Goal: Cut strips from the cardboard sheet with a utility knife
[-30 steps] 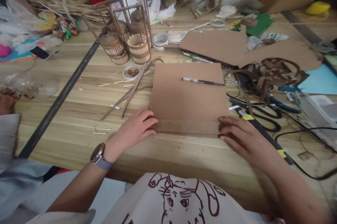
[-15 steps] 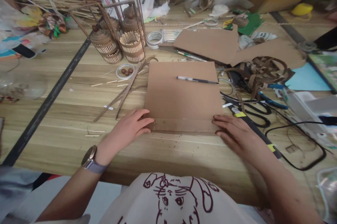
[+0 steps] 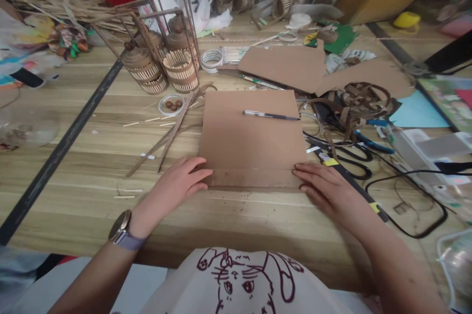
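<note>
A brown piece of cardboard [image 3: 250,141] lies on the table before me, with a crease running across near its front edge. At its near left corner, my left hand [image 3: 184,179] holds the side edge with its fingertips. My right hand [image 3: 322,183] grips the near right corner in the same way, thumb toward the front edge. Across the upper part of the cardboard rests a pen [image 3: 271,115] with a clear barrel and black end. Thin brown strips [image 3: 173,132] lie crossed just left of the cardboard.
Small woven lidded baskets [image 3: 145,70] stand at the back left, near a tape roll [image 3: 212,60] and a ring holding brown beads [image 3: 173,105]. To the right lie a black and yellow cutter [image 3: 350,183], black-handled scissors [image 3: 359,164], coiled brown strips [image 3: 363,100] and cardboard scraps [image 3: 283,65].
The whole view has shifted slightly, so everything sits a little further left and most things a little lower. Both hands keep their places at the cardboard's corners.
</note>
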Tool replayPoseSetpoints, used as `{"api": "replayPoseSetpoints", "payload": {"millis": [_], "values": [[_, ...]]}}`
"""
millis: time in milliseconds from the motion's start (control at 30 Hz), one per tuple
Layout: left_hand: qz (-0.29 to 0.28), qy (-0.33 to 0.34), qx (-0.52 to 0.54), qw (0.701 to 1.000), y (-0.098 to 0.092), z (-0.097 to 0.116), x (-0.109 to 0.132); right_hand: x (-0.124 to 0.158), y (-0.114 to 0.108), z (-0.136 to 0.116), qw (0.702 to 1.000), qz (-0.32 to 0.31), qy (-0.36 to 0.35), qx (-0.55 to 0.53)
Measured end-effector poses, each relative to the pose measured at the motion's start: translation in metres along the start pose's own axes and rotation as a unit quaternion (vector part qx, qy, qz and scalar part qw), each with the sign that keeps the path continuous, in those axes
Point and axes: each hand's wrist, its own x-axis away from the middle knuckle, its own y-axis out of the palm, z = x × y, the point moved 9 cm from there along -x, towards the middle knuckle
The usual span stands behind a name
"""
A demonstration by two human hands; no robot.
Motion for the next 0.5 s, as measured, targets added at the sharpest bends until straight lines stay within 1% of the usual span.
{"api": "replayPoseSetpoints", "payload": {"millis": [133, 267, 333, 500], "values": [[0.001, -0.001, -0.001, 1.000, 0.0023, -0.0026, 0.0013, 0.0002, -0.0028, 0.0012, 1.000, -0.003, 0.000, 0.000], [0.004, 0.023, -0.013, 1.000, 0.0034, -0.0032, 0.0039, 0.0013, -0.0059, 0.0034, 1.000, -0.018, 0.006, 0.015], [-0.002, 0.032, -0.009, 0.999, 0.0025, -0.0037, 0.0050, 0.0026, -0.0062, 0.0050, 0.999, -0.025, 0.011, 0.020], [-0.038, 0.031, 0.010, 0.999, -0.0024, -0.0031, 0.0036, 0.0077, -0.0028, 0.0097, 0.999, -0.028, 0.015, 0.008]]}}
